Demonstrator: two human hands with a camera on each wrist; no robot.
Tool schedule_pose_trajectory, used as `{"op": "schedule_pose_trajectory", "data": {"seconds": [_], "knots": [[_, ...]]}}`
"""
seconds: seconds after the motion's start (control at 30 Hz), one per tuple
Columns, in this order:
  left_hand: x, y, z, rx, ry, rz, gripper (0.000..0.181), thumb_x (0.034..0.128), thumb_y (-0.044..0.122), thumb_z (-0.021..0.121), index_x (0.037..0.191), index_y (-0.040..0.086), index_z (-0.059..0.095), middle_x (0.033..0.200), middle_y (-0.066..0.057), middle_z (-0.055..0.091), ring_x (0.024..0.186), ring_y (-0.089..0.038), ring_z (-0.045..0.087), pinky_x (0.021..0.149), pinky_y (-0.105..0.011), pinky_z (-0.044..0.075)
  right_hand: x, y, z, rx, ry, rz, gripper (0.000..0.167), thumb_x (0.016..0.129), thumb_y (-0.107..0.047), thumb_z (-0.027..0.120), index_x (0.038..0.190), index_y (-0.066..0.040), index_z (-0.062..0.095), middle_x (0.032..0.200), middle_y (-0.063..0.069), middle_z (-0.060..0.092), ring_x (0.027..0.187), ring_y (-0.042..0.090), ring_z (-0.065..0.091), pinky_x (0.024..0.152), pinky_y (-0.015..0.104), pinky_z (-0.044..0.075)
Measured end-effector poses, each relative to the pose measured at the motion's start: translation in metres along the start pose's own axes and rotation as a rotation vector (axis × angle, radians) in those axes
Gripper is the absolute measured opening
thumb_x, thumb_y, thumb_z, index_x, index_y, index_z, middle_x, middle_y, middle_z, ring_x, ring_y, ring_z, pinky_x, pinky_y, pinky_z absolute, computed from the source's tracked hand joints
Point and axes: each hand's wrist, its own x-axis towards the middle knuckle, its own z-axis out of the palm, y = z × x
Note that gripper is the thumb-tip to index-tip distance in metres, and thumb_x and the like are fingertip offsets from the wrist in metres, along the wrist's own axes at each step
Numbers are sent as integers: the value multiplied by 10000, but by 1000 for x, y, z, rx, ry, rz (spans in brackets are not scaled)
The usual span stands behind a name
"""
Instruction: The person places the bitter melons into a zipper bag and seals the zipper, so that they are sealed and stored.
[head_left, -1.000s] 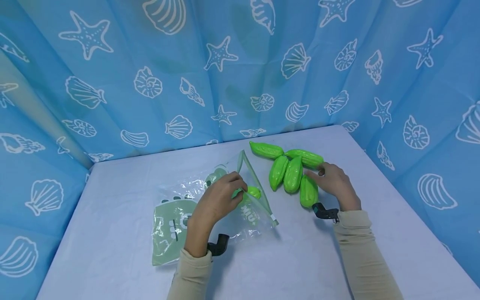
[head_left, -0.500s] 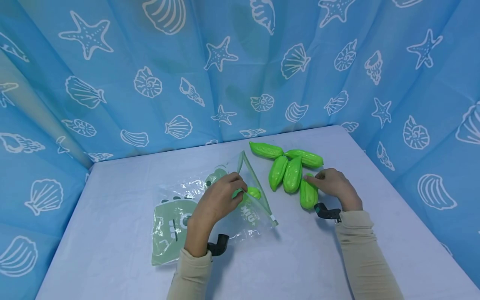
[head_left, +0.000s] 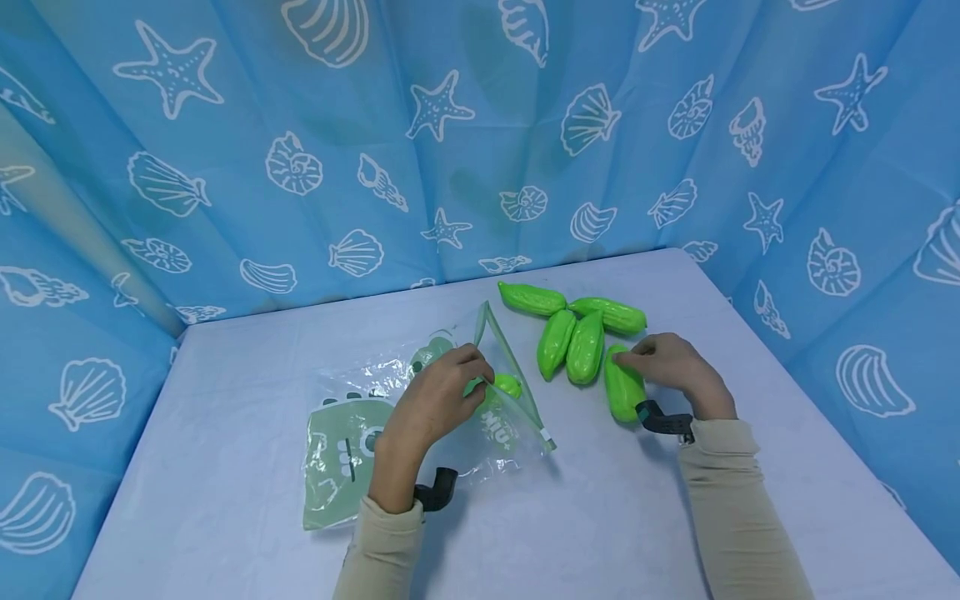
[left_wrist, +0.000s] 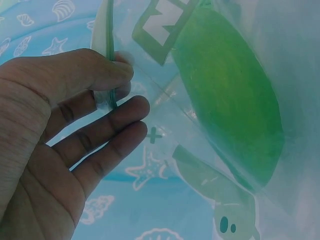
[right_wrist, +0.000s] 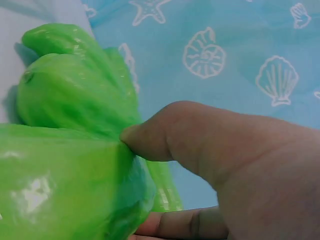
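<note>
A clear zip bag with a green cartoon print lies on the table, its slider mouth spread toward the right. My left hand pinches the rim of that mouth between thumb and fingers; the left wrist view shows the bag edge there. Inside the bag is a glossy green bitter melon. My right hand grips the top end of another bitter melon, tilted slightly, with the thumb on its near side and a finger underneath.
Several more bitter melons lie grouped behind and left of my right hand, two of them across the back. Blue curtains with white shells and starfish rise behind and beside the white-covered table.
My right hand has taken hold of the nearest bitter melon and drawn it slightly right and toward me, apart from its neighbour. The left hand and bag have stayed put.
</note>
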Motion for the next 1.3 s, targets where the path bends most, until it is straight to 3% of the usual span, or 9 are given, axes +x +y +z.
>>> {"op": "schedule_pose_trajectory", "data": {"seconds": [0.23,0.53,0.73,0.87,1.1,1.3], "knots": [[0,0,1,-1,-10,-1,139,867,14,749,961,115,762,1010,6,639,897,-154,622,734,-270,535,-11,-5,-11,81,99,-52,828,955,-587,551,1398,106,452,1333,307,512,1193,444,505,914,556,462],[0,-1,2,-6,-17,-10,143,863,1,746,956,108,764,1006,-2,642,897,-159,626,733,-269,538,-22,-23,-12,275,246,-138,738,946,-543,611,1382,40,490,1278,232,553,1180,389,513,956,535,432],[0,0,2,-2,-15,1,138,865,12,750,959,111,764,1007,3,642,893,-153,629,727,-264,539,-22,-30,-7,384,361,-200,611,960,-374,652,1391,29,491,1255,216,575,1132,331,503,870,393,433],[1,-1,1,-4,-16,3,144,858,6,754,955,112,765,1004,4,645,895,-152,629,735,-263,540,-20,-33,-2,467,432,-234,577,960,-339,660,1396,3,499,1261,180,585,1102,258,504,842,280,452],[1,-2,2,-10,-25,7,145,863,-5,746,957,104,760,1007,-5,644,902,-162,632,733,-271,541,-17,-44,7,572,514,-302,610,953,-356,691,1494,-182,467,1304,129,618,1063,185,546,826,207,472],[1,-2,1,-14,-8,18,138,862,-3,745,951,102,759,1000,-5,645,893,-162,634,730,-275,542,-18,-52,12,586,482,-307,552,957,-329,688,1382,-26,507,1272,142,636,1084,171,547,852,206,451]]}}
